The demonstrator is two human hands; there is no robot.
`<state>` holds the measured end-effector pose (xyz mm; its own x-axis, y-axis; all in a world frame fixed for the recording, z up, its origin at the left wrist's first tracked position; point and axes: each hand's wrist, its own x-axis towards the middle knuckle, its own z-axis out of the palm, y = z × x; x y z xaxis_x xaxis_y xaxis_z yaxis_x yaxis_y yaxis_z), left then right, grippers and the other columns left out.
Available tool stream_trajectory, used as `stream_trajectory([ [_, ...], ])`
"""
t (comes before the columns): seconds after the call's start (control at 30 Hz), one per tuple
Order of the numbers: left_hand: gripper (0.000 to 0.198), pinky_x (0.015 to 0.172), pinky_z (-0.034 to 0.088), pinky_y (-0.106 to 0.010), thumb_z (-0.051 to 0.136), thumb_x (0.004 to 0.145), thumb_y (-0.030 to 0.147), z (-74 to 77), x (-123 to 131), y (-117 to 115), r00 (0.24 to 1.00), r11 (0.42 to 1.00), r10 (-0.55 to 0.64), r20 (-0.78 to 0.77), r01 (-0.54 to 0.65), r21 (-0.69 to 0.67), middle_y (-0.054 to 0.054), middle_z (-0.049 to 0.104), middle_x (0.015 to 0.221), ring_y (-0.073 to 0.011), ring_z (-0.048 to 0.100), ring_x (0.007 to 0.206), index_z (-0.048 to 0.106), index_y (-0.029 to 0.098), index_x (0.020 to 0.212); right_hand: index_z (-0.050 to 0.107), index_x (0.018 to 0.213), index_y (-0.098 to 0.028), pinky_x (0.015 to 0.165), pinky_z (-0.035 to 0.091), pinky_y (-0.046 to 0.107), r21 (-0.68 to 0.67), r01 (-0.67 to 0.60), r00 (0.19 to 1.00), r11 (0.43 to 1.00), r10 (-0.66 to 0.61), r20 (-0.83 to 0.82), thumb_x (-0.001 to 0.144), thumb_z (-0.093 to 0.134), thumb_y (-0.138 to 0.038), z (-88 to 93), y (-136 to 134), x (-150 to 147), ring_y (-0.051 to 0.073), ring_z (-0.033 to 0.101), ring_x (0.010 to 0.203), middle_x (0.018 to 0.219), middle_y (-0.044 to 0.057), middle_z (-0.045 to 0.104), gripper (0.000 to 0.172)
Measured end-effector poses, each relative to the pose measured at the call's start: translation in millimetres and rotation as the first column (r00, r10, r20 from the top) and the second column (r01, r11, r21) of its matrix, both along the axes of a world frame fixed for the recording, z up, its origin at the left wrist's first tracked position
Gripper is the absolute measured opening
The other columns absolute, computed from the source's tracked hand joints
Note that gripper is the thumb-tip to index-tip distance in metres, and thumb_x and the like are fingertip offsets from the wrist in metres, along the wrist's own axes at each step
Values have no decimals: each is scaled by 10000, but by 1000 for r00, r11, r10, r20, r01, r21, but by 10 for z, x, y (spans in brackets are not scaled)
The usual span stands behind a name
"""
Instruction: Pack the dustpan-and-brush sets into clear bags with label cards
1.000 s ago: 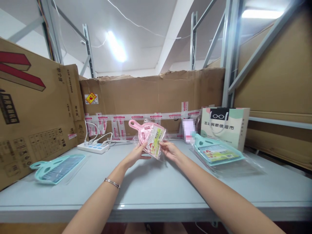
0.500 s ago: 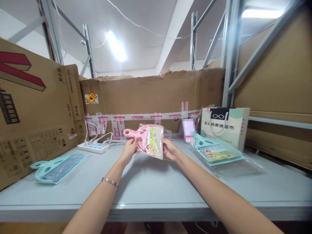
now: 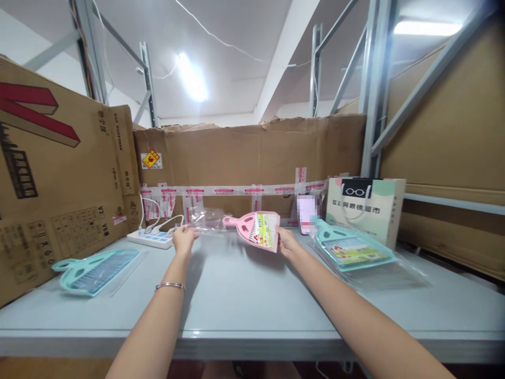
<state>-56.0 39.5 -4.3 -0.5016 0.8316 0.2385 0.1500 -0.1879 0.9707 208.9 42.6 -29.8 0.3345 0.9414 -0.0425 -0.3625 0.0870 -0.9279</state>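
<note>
A pink dustpan (image 3: 248,226) with a small brush nested in it and a printed label card (image 3: 267,230) is held above the table. My right hand (image 3: 288,243) grips its wide edge on the right. To the left, my left hand (image 3: 185,237) pinches a clear plastic bag (image 3: 209,221), which stretches toward the dustpan's handle. The dustpan is out of the bag except perhaps at the handle tip, where I cannot tell if they touch.
A turquoise dustpan with brush (image 3: 97,272) lies at the left. More bagged turquoise dustpans (image 3: 355,250) lie at the right before a paper shopping bag (image 3: 365,208). A power strip (image 3: 150,238) with plugs and a phone (image 3: 307,213) are at the back. Cardboard boxes (image 3: 244,152) wall the table (image 3: 236,310).
My left hand has moved left, drawing the clear bag off the pink dustpan. The dustpan, in my right hand, has shifted slightly right.
</note>
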Motion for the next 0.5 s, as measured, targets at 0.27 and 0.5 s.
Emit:
stream_trajectory([
  [0.27, 643, 1095, 166, -481, 465, 755, 104, -13, 249, -116, 750, 925, 366, -551, -225, 307, -212, 228, 1452, -275, 188, 1360, 260, 84, 1364, 585, 661, -164, 610, 468, 268, 313, 302, 908, 900, -372, 194, 742, 550, -347, 10, 27, 51, 198, 609, 705, 621, 34, 658, 203],
  [0.5, 279, 680, 546, -319, 534, 811, 350, -126, 609, -154, 706, 703, -706, 59, 708, -65, -88, 642, 922, -168, 643, 773, 499, 172, 1022, 562, 674, -151, 523, 482, 224, 73, -139, 980, 988, 148, -135, 732, 547, -111, -46, 0, -196, 120, 591, 504, 572, 21, 651, 71],
])
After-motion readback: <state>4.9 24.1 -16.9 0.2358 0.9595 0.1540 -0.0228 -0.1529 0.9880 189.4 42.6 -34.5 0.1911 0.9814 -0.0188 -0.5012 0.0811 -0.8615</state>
